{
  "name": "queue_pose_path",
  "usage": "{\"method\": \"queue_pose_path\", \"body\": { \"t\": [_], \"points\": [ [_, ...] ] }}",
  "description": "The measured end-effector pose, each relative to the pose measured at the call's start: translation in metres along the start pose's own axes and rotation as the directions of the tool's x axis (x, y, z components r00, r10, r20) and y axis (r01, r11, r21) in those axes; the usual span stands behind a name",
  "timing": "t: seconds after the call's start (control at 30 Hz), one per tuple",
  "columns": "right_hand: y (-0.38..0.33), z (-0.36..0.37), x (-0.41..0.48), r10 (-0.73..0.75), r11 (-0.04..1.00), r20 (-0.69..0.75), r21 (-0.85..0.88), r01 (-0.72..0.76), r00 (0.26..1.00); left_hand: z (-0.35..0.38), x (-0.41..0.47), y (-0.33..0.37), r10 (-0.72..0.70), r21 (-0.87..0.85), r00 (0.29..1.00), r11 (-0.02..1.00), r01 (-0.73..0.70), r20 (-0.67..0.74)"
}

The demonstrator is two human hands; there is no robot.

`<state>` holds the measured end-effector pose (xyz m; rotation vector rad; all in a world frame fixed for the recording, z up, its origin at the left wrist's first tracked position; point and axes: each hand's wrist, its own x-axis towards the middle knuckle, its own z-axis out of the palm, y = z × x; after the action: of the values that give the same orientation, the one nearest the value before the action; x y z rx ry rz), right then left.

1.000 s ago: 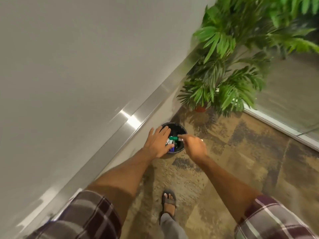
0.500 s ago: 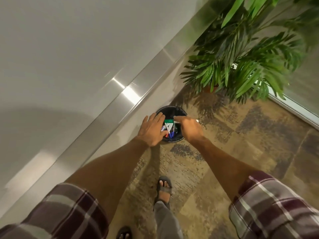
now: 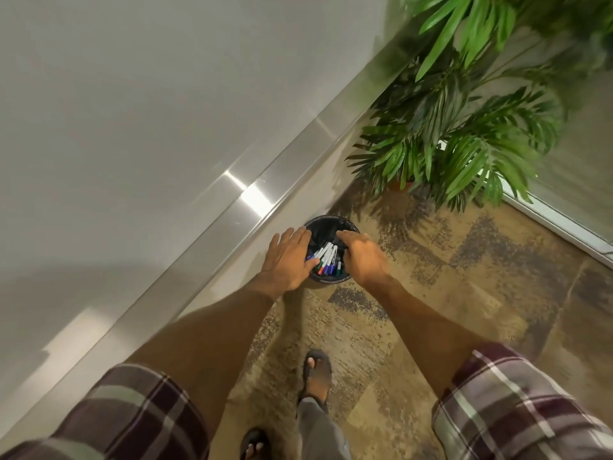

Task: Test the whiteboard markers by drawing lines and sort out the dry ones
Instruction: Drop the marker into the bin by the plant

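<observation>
Both hands reach down over a small black bin [image 3: 331, 224] on the carpet [image 3: 464, 293], just beside the wall below the whiteboard [image 3: 132, 94]. The left hand [image 3: 287, 262] lies flat over the bin's left rim with its fingers [image 3: 295, 239] spread and gripping nothing; it hides that side of the rim and the ends of some markers. The right hand [image 3: 363, 257] covers the right rim, palm down. Its fingers [image 3: 346, 235] point into the bin, and whether they pinch anything under the palm cannot be told.

The markers [image 3: 326, 258] lie in a loose bundle inside the bin, between the two hands, white barrels pointing far and coloured caps near: blue, red and green can be made out. Any print on the barrels is too small and blurred to read, and no brand shows anywhere. The bin's inside is dark and shiny, perhaps a liner; its bottom cannot be seen.

A steel tray rail [image 3: 232, 207] runs diagonally along the whiteboard's lower edge, with a bright glare spot. A palm plant [image 3: 464, 144] stands far right, its leaves smeared by motion and cut off at the top edge; only a sliver of its orange pot [image 3: 399, 184] shows. Plaid sleeves [image 3: 514, 410] fill the near corners, cut off by the frame. One sandalled foot [image 3: 316, 373] stands on the carpet below the bin; a second is cut off at the bottom edge.
</observation>
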<state>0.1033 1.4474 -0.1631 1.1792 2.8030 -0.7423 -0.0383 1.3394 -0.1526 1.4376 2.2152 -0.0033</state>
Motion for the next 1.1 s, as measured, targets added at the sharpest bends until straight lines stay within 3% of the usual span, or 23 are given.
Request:
{"method": "queue_pose_path", "body": {
  "t": [0.33, 0.7, 1.1],
  "points": [
    [-0.063, -0.024, -0.076, -0.042, 0.994, -0.074, -0.108, 0.034, 0.996, -0.044, -0.096, 0.009, 0.054, 0.014, 0.994, 0.998, -0.053, -0.091],
    [-0.18, -0.059, -0.198, -0.119, 0.98, -0.239, -0.186, 0.075, 0.964, -0.088, -0.257, -0.002, 0.157, 0.189, 0.953, 0.976, -0.109, -0.261],
    [-0.263, -0.056, -0.274, -0.235, 0.957, -0.165, -0.211, 0.198, 0.958, -0.082, -0.371, -0.049, -0.074, 0.194, 0.953, 0.972, 0.135, -0.293]
  ]
}}
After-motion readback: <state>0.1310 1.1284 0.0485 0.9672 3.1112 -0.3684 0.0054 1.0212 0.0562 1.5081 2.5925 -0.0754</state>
